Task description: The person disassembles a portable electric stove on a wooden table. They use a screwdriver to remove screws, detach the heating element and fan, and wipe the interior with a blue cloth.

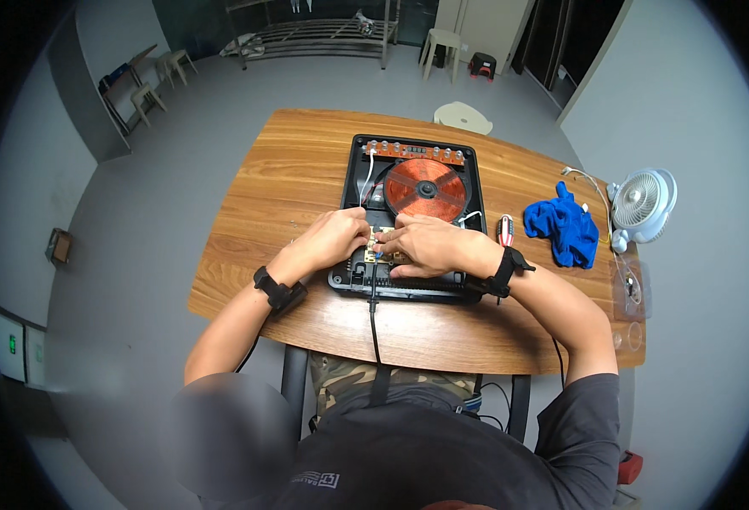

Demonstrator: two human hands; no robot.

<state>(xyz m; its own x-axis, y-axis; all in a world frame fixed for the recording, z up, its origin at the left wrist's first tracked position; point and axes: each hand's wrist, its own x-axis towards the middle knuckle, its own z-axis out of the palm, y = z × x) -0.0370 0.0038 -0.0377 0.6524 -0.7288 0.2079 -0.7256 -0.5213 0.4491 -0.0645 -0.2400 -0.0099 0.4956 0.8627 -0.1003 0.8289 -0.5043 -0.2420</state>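
Observation:
An opened induction cooker with a black housing (479, 191) lies on the table. Its round copper coil (404, 206) sits in the upper right part, below an orange control board (438, 154). Fingers of my left hand (333, 237) are closed at the left edge of a small circuit board (371, 254); what they pinch is hidden. From the right, my right hand (435, 246) reaches over that board, fingers stretched onto it and thumb apart. A white wire (367, 180) runs down toward my left hand. A black power cord (374, 327) leaves the housing's front edge.
A red-and-white handled tool (505, 229) lies right of the cooker, near a blue cloth (565, 225). A white fan (644, 204) and a clear plastic tray (632, 289) stand at the right edge of the wooden table (264, 195). A pale stool (463, 117) is behind it.

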